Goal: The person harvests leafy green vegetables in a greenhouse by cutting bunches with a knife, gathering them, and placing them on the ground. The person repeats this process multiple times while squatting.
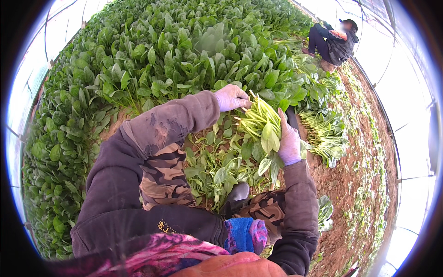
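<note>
Both my hands wear thin, pale purple gloves. My right hand (pixel 290 140) grips a bunch of cut spinach (pixel 261 119) from its right side, with the pale stems pointing up and left and the leaves hanging below. At the upper left of the bunch, my left hand (pixel 232 98) has its fingers bent at the stem ends; whether it pinches a stem is unclear. Loose spinach leaves (pixel 221 175) lie on the soil under the bunch, around my boot (pixel 238 191).
Dense standing spinach (pixel 193 52) fills the bed ahead and at left. Laid-out cut spinach bunches (pixel 323 138) rest on the soil at right. Another person (pixel 334 43) sits low at the upper right, near the greenhouse's plastic wall (pixel 412 138). Leaf scraps litter the bare soil (pixel 339 194).
</note>
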Demonstrator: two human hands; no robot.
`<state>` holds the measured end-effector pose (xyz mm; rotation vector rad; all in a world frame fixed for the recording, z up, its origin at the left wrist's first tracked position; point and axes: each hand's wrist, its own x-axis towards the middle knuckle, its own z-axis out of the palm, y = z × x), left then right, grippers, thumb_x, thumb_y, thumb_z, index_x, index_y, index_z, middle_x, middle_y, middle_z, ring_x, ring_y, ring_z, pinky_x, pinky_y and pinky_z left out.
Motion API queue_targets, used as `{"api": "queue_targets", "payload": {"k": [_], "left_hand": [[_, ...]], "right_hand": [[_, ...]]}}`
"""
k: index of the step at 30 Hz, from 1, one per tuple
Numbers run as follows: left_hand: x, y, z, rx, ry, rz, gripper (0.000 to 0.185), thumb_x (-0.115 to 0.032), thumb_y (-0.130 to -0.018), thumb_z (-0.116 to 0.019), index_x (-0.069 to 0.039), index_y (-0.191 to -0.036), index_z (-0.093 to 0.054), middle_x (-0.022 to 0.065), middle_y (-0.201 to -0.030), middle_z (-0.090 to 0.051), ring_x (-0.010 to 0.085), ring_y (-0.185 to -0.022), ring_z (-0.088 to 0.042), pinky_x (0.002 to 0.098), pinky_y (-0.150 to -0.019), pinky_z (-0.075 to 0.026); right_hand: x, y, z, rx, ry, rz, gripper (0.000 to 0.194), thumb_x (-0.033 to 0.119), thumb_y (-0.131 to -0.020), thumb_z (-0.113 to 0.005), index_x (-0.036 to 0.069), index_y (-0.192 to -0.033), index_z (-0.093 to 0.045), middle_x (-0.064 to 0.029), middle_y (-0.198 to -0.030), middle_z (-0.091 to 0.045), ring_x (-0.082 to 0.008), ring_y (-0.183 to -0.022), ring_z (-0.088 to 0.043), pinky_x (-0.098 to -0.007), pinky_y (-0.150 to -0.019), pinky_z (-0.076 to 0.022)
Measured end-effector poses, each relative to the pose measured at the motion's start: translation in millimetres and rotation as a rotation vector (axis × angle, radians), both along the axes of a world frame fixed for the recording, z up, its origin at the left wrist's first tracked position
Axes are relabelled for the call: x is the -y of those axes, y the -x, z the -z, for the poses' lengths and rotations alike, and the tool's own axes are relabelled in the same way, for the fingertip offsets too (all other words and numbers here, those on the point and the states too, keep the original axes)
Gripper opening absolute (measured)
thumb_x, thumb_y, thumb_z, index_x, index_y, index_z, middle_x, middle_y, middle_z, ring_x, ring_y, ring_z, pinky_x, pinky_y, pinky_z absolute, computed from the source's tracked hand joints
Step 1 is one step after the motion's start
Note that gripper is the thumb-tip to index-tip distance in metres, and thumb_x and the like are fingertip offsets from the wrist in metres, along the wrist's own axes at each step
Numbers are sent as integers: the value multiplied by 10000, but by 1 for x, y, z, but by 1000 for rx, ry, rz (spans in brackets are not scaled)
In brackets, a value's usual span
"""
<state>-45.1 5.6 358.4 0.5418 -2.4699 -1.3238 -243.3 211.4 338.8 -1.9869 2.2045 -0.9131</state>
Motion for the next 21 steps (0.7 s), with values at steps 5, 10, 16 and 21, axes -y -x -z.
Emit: {"api": "queue_targets", "payload": {"k": [5, 10, 16, 21], "left_hand": [[4, 3, 4, 54, 74, 43, 374, -394, -877, -689, -45, -1013, -708, 99, -869, -707, 161, -795, -616, 329, -785, -486], [-3, 2, 1, 44, 71, 52, 346, -364, -873, -698, -39, -992, -708, 93, -860, -707, 178, -783, -611, 340, -782, -485], [5, 4, 5, -153, -166, -6, 163, -160, -901, -648, -9, -889, -711, 69, -792, -699, 145, -728, -634, 286, -729, -513], [27, -6, 14, -184, 82, -174, 338, -160, -868, -673, -67, -1191, -632, 105, -1221, -618, 229, -1167, -556, 373, -1046, -399]], "right_hand": [[1, 1, 0, -35, 28, -21, 790, 134, -800, -703, 183, -1489, -321, -181, -1085, -683, -341, -929, -684, -389, -816, -527], [0, 0, -2, -14, -25, -20, 803, 140, -776, -709, 109, -1481, -326, -170, -1097, -667, -326, -980, -657, -362, -865, -508], [2, 13, 17, 67, -72, 65, 770, 102, -835, -675, 167, -1503, -299, -156, -1183, -655, -272, -1012, -666, -368, -913, -501], [14, 36, 44, 1508, 130, -272, 437, 110, -1038, -335, 103, -1475, -334, -64, -1399, -478, -180, -1218, -505, -324, -1065, -405]]}}
